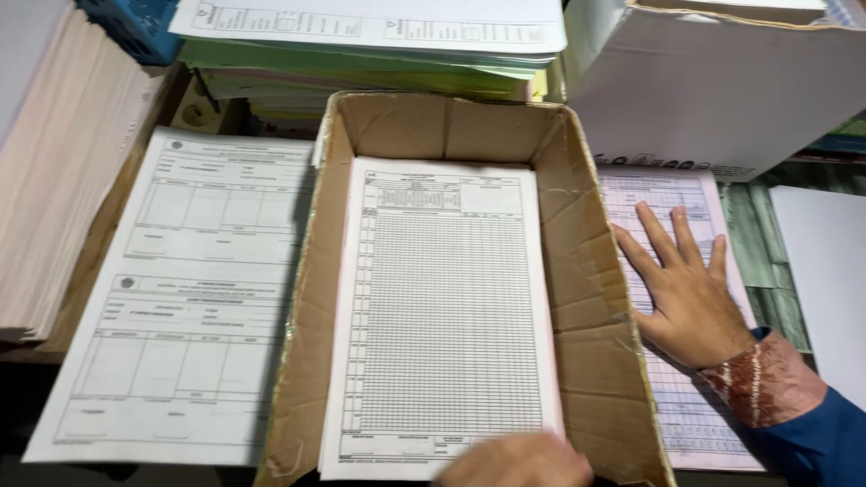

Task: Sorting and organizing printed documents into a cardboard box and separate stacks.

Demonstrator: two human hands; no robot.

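Note:
An open brown cardboard box (591, 271) sits in the middle, holding a stack of white printed grid forms (446, 316). My right hand (686, 289) lies flat, fingers spread, on a pale pink stack of grid forms (672, 194) just right of the box. It wears a blue sleeve with a patterned brown cuff. Only the top of my left hand (516, 462) shows at the bottom edge. It rests at the near end of the forms in the box, and whether it grips them is hidden.
A stack of white printed forms (185, 298) lies left of the box. Tall paper piles (54, 171) stand at far left. Green and white sheets (361, 45) are piled behind. A white carton (722, 90) stands at back right, a blank white sheet (825, 271) at far right.

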